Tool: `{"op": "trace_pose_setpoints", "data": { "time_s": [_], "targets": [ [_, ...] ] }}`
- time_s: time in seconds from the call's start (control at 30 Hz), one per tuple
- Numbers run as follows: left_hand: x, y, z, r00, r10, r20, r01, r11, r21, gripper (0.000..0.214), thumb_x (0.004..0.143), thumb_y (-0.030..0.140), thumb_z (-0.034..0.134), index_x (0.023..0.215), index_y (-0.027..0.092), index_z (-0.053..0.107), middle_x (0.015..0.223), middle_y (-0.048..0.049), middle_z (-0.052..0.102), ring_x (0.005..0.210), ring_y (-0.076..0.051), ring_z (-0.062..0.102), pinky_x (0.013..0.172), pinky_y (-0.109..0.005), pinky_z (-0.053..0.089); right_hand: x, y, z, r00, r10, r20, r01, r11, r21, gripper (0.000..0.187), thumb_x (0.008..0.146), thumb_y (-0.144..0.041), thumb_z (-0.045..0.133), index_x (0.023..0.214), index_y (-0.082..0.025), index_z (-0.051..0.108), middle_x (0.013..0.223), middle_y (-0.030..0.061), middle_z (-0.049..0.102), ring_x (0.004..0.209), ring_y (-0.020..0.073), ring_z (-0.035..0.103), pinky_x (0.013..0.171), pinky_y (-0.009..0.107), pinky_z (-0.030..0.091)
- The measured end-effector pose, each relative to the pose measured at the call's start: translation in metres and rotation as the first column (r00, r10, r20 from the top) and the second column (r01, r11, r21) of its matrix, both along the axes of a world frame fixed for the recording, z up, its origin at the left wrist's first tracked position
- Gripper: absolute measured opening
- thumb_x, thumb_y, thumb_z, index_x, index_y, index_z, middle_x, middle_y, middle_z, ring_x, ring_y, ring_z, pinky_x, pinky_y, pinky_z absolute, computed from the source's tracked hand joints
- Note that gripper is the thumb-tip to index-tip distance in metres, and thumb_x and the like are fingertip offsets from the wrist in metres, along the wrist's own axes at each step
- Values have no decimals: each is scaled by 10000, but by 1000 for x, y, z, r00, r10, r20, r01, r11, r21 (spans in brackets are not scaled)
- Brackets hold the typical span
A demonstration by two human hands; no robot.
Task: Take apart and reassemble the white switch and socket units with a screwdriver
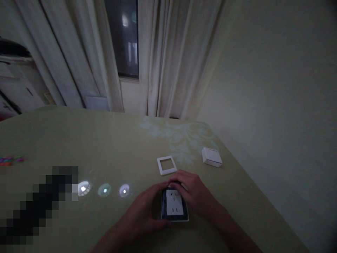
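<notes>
A wall socket [174, 204] with a white slotted face and a dark surround lies face up on the table, near its front. My left hand [143, 211] wraps the socket's left side, its thumb at the lower edge and its fingers at the top. Over the upper right corner curls my right hand [191, 191], its fingertips meeting the left ones at the top edge. Just beyond the hands lies a white square frame [159, 166] with an open middle. What the right fingertips pinch at the top edge is hidden.
A white box-like piece [212, 157] sits near the right edge of the green table [105, 147]. Small colourful items [6, 161] lie at the far left, above a pixelated dark area. A wall [276, 105] rises on the right; curtains [168, 59] hang behind.
</notes>
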State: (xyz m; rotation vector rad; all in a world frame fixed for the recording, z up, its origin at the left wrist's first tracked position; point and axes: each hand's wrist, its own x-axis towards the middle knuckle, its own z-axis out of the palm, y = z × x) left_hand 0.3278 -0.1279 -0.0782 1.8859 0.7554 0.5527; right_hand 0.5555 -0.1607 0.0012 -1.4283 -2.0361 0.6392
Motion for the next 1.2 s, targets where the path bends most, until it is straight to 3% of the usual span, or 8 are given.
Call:
{"op": "trace_pose_setpoints", "data": {
  "time_s": [0.2,0.4,0.63,0.73,0.9,1.2],
  "targets": [
    [0,1,-6,1000,4,28,-5,1000,7,923,704,212,908,1542,335,542,1549,-94,663,1412,-397,618,1214,-581,463,-1,-5,-1,992,88,90,-80,992,-93,228,1067,-183,584,1120,-243,798,1066,37,832,955,194,779,902,305,579],
    [3,1,-2,1000,16,9,-16,1000,0,913,687,192,914,1517,298,547,1547,-110,661,1405,-389,623,1213,-562,463,-13,-1,1,914,200,353,-174,979,-106,203,1048,-111,624,1086,-215,794,1090,64,808,972,204,759,905,285,562],
    [4,0,3,999,15,51,-15,1000,0,889,687,183,914,1497,304,567,1523,-83,681,1383,-371,639,1203,-526,475,-21,1,-5,842,228,489,-197,974,-113,148,1027,-147,686,1088,-200,810,1183,105,811,1097,277,761,977,373,575],
    [3,-1,3,997,9,73,-10,1000,8,893,699,185,914,1511,293,559,1530,-93,678,1396,-369,635,1207,-520,476,-24,1,-3,836,233,497,-188,972,-140,177,1016,-116,669,1066,-195,819,1205,117,814,1118,290,763,970,383,574],
    [3,0,2,998,2,57,-3,1000,11,883,715,233,921,1521,271,564,1561,-137,654,1422,-402,618,1219,-561,458,-29,2,10,855,228,466,-130,964,-232,182,967,-86,694,991,-222,813,1081,58,837,975,244,782,826,311,545],
    [4,0,0,994,-9,106,5,1000,30,860,748,267,928,1528,299,566,1546,-104,671,1404,-375,636,1210,-524,479,-31,9,15,858,266,438,-136,942,-305,173,966,-95,706,1012,-207,829,1144,63,840,1057,251,782,900,309,535]
  ]
}}
